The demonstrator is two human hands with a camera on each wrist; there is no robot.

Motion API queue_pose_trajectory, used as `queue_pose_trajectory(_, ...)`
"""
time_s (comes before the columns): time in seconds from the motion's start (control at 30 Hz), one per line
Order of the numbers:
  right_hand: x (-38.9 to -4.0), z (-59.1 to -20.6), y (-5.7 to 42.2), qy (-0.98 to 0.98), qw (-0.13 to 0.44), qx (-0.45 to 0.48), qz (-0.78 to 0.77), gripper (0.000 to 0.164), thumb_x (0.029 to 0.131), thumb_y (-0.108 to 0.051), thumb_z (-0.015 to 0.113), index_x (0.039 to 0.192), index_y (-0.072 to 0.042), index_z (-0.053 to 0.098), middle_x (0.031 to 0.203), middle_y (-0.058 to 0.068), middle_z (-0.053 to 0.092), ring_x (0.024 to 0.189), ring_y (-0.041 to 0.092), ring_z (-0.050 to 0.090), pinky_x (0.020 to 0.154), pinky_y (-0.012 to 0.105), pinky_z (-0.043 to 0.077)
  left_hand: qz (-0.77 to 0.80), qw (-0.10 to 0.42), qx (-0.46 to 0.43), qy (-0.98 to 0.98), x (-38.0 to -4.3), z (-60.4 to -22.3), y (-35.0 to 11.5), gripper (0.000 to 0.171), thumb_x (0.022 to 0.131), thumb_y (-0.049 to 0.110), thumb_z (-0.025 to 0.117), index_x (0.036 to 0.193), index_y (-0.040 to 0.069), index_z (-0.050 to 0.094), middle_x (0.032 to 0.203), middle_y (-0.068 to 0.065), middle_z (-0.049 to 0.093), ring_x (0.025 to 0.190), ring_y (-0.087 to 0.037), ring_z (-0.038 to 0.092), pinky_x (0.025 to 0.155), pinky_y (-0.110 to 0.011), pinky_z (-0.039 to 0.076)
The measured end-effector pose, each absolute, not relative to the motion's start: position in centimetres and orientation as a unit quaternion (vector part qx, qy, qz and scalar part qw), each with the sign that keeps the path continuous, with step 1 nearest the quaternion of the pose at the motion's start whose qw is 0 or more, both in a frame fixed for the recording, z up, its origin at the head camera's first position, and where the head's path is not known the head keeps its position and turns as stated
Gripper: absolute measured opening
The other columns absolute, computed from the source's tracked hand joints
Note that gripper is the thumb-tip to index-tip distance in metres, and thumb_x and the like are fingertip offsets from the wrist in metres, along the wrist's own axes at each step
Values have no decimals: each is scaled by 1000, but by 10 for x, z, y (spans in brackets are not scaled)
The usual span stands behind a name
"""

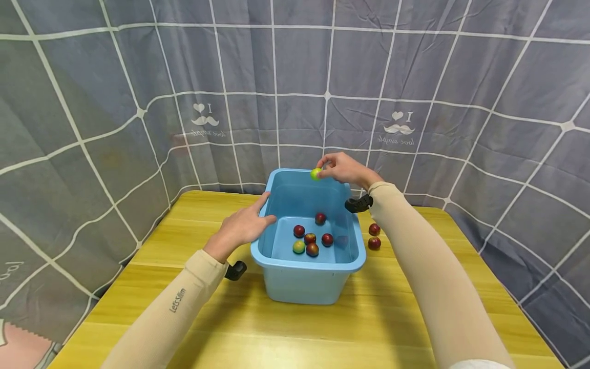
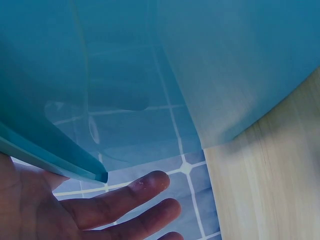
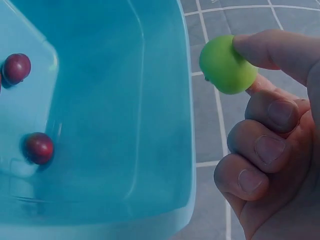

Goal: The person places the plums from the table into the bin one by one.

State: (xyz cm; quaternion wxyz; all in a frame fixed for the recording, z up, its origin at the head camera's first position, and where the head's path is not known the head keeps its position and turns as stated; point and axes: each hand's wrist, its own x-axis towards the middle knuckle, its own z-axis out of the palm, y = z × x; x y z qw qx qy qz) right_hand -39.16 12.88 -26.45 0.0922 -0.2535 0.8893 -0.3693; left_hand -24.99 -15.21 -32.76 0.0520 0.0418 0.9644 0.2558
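Note:
A light blue plastic tub point(image 1: 310, 266) stands on the table. My right hand point(image 1: 343, 168) is raised over the tub's far right corner, pinching a small green plum point(image 1: 315, 173) between thumb and index finger. The other fingers of that hand are curled in, as the right wrist view shows. At the tub's left rim rests my left hand point(image 1: 241, 225), its fingers fairly straight along the outside and the thumb over the edge. On the tub floor lie several dark red plums point(image 1: 312, 249) and one yellow-green plum point(image 1: 298, 247).
Two red plums point(image 1: 374, 243) lie on the wooden table point(image 1: 295, 335) just right of the tub, near the right forearm. A grey curtain point(image 1: 299, 66) with white grid lines hangs behind the table and along both sides.

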Motion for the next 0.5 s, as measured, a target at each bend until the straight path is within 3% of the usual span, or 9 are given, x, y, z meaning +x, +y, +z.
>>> queue_pose_trajectory(0.33, -398, -265, 127, 897, 135, -219, -360, 31, 95, -25, 69, 122, -11, 64, 60, -3, 41, 49, 11, 33, 52, 29, 32, 255, 57, 40, 964, -250, -325, -150, 77, 99, 56, 44, 163, 37, 6, 161, -11, 38, 133, -41, 53, 84, -53, 52)
queue_pose_trajectory(0.5, -401, -266, 128, 893, 158, -216, -362, 41, 94, -22, 68, 131, -5, 62, 57, -4, 38, 48, 11, 30, 51, 29, 30, 255, 60, 39, 964, -249, -324, -150, 77, 99, 55, 44, 163, 37, 6, 161, -11, 37, 133, -41, 52, 84, -53, 52)
